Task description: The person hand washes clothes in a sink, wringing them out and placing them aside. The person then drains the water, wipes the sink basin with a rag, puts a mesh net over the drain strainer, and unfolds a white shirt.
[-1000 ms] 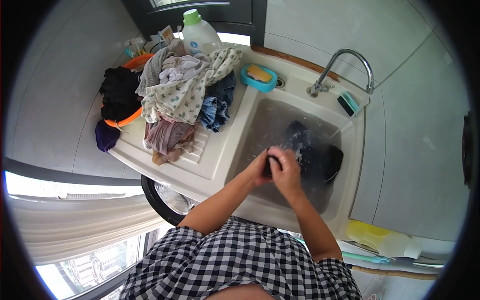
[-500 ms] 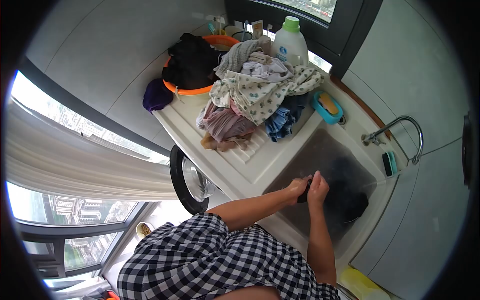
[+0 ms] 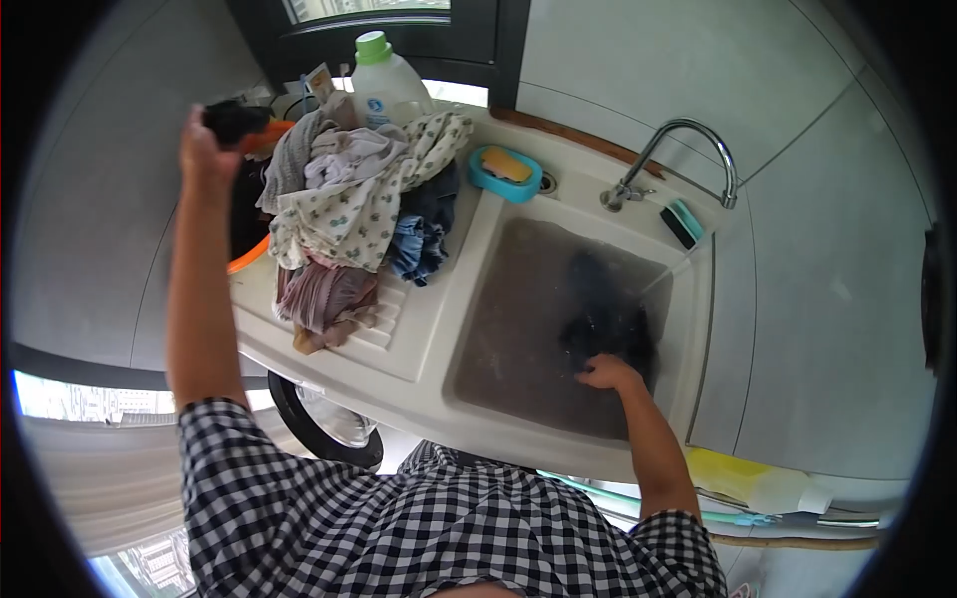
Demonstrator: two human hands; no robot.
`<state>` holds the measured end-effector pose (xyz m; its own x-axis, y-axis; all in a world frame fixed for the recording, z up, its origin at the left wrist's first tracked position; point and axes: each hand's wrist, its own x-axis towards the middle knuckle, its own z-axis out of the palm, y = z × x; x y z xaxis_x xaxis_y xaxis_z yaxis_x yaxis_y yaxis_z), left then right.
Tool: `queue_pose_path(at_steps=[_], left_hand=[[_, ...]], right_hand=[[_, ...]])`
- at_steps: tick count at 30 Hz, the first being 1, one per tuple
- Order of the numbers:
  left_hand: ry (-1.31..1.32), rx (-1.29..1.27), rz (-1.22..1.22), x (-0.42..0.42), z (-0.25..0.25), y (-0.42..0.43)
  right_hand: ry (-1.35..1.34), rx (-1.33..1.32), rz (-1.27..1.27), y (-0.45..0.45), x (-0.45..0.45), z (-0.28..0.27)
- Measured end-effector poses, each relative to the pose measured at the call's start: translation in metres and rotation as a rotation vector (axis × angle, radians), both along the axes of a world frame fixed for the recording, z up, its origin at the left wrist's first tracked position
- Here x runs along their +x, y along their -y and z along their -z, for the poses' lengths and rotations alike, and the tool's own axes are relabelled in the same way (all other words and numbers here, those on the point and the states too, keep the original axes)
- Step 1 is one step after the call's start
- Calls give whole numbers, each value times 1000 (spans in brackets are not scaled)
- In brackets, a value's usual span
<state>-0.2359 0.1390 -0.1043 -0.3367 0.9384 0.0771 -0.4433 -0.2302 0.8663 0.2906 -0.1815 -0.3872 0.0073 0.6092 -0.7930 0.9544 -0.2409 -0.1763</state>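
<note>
My left hand [image 3: 209, 149] is raised over the orange basin [image 3: 249, 257] at the far left, closed on a black cloth [image 3: 237, 122]. Other dark clothes lie in that basin, partly hidden by my arm. In the sink [image 3: 469, 299], my right hand [image 3: 608, 372] is at the murky water's surface, its fingertips against dark clothes [image 3: 603, 324]. Its fingers are bent and partly under water, and what they grip is hard to make out. A thin stream of water falls at the right side of the sink.
Piled clothes [image 3: 339, 209] and a green-capped bottle [image 3: 389, 80] occupy the left counter. Behind the sink are a blue soap dish [image 3: 505, 174], a curved faucet [image 3: 688, 130] and a brush [image 3: 683, 222]. A yellow bottle [image 3: 748, 478] lies at lower right.
My hands, earlier together on a small dark item over the sink, have parted. The left moved to the basin with black cloth; the right moved down to the clothes in the water.
</note>
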Motion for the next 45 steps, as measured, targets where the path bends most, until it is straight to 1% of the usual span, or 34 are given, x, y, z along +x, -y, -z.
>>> queue_pose_path(at_steps=[1,3,4,5,6,7,8,10,12,14,16,17,18,19,20,21,22,23,24,26,28,30,31,33,35,37,40,41,43,45], left_hand=[[-57,44,-103,-15,-9,-10],[-495,-47,-282,-37,-16,-6],[-647,-135,-294,-45,-10,-3],[-801,-225,-306,-53,-1,1],[-960,-316,-319,-55,5,10],[-936,-286,-294,-40,17,27],[-910,-257,-271,-19,31,49],[-887,-276,-158,-4,63,81],[-860,-274,-88,-11,104,102],[-1039,-273,-81,-6,121,137],[-999,-200,-73,15,139,160],[-1072,-75,-128,35,154,169],[-1072,49,-108,73,164,179],[-1300,86,-14,116,152,198],[-1257,181,157,154,164,214],[-1313,291,333,194,167,226],[-1239,271,539,230,177,240],[-1279,237,698,260,198,250],[-1301,121,829,288,217,260],[-1437,141,996,328,264,283],[-1601,115,1160,349,291,300],[-1518,4,1389,349,305,299],[-1470,-53,1497,349,310,300],[-1517,-74,1549,338,314,305],[-1526,-108,1554,323,307,308],[-1479,-157,1505,311,286,313],[-1482,-212,1464,299,293,322],[-1479,-228,1442,297,293,321],[-1470,-254,1407,292,291,322],[-1492,-239,1422,287,292,320]], right_hand=[[-117,-61,56,-12,6,-9],[-354,-181,159,-42,26,-33],[-803,233,463,-51,60,-2],[-970,484,739,-76,61,-31],[-907,715,1072,-105,71,-32],[-914,938,1212,-134,81,-34],[-1103,1020,1341,-161,89,-34],[-1226,882,1642,-209,99,-47],[-1340,911,1624,-236,96,-58],[-1421,924,1614,-245,90,-63],[-1452,957,1605,-247,81,-68],[-1467,1018,1553,-246,75,-66],[-1483,1081,1502,-245,67,-63],[-1499,1145,1450,-244,61,-60],[-1390,1211,1367,-240,56,-52],[-1278,1277,1279,-231,51,-39],[-1166,1340,1190,-222,45,-24],[-897,1404,1000,-212,39,7],[-630,1438,802,-199,33,34],[-673,1104,456,-164,11,45],[-398,693,275,-143,-2,62],[-154,513,174,-123,-5,74],[-100,384,166,-117,-4,79],[-2,129,151,-106,-3,99],[46,-35,121,-94,-8,124],[42,-46,128,-81,-17,159],[-7,73,172,-60,-32,224],[-23,114,168,-56,-35,236],[-39,124,79,-57,-40,203],[-46,96,-57,-71,-42,109]])
